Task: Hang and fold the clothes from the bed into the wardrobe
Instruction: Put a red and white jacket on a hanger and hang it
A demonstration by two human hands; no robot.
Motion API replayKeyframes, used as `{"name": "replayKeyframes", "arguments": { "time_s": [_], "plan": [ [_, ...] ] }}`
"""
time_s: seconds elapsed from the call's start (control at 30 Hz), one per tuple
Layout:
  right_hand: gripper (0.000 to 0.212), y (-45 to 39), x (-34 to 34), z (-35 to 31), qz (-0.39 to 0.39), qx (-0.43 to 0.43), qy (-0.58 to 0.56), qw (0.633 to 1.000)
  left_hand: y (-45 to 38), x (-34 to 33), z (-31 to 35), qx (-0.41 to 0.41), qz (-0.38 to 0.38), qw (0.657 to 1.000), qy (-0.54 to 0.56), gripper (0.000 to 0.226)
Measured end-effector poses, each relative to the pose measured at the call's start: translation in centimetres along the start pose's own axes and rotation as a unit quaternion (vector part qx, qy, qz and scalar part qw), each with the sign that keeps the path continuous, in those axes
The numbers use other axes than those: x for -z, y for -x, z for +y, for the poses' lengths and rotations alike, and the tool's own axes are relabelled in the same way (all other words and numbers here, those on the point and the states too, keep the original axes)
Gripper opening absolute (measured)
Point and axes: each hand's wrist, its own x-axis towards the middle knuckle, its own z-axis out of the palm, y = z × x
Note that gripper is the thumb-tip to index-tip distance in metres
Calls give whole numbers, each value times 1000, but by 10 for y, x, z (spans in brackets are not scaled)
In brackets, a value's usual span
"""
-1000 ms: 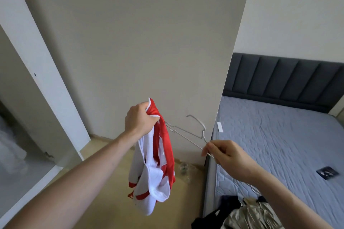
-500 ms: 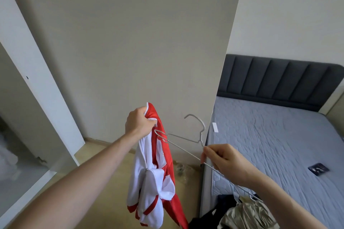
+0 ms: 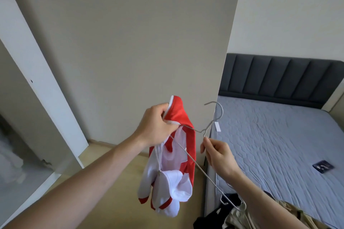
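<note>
The left hand (image 3: 156, 126) holds the red-and-white jacket (image 3: 173, 165) in a closed grip; the right hand (image 3: 216, 154) pinches a wire hanger (image 3: 200, 168). More clothes (image 3: 240, 215), perhaps trousers, lie on the bed (image 3: 275, 147).

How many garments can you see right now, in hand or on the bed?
3: a red and white jacket gripped by the left hand, plus a black garment and a beige garment heaped at the bed's near corner; more may lie out of frame.

Beige wall panel (image 3: 130, 42), wooden floor (image 3: 115, 169), dark padded headboard (image 3: 279, 78).
</note>
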Motion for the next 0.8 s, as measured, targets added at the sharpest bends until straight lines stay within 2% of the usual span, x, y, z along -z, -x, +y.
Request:
{"name": "replayKeyframes", "arguments": {
  "time_s": [0.1, 0.2, 0.27, 0.3, 0.37, 0.43, 0.47, 0.53, 0.57, 0.6, 0.7, 0.8],
  "plan": [
    [58, 6, -2, -2, 20, 44, -38, 998, 28, 3, 12, -66, -148, 985, -53, 23],
    [60, 15, -6, -5, 30, 97, -29, 994, 39, 14, 19, -158, -225, 940, -204, 17],
    [58, 19, -9, -9, 33, 120, -33, 992, 35, 24, 22, -192, -257, 915, -243, 28],
    [58, 20, -10, -12, 36, 127, -36, 991, 31, 30, 23, -198, -251, 917, -241, 36],
    [61, 19, -10, -18, 51, 134, -45, 989, 16, 40, 20, -217, -174, 931, -238, 49],
    [61, 16, -9, -23, 66, 143, -53, 986, -4, 47, 16, -236, -99, 920, -296, 52],
    [58, 15, -8, -25, 67, 147, -55, 985, -14, 49, 14, -236, -94, 913, -318, 47],
    [53, 13, -5, -27, 60, 154, -49, 985, -29, 46, 12, -223, -105, 916, -315, 20],
    [53, 12, -3, -27, 55, 154, -42, 986, -34, 44, 13, -208, -106, 920, -314, 17],
    [53, 10, -1, -25, 47, 146, -39, 987, -38, 40, 11, -196, -104, 922, -317, 24],
    [53, 2, 13, -15, 29, 89, -96, 991, -41, 33, 8, -174, -58, 924, -334, 30],
    [61, 0, 39, 13, 69, -22, -199, 977, -46, 38, 3, -137, -23, 937, -320, 36]
  ]
}}
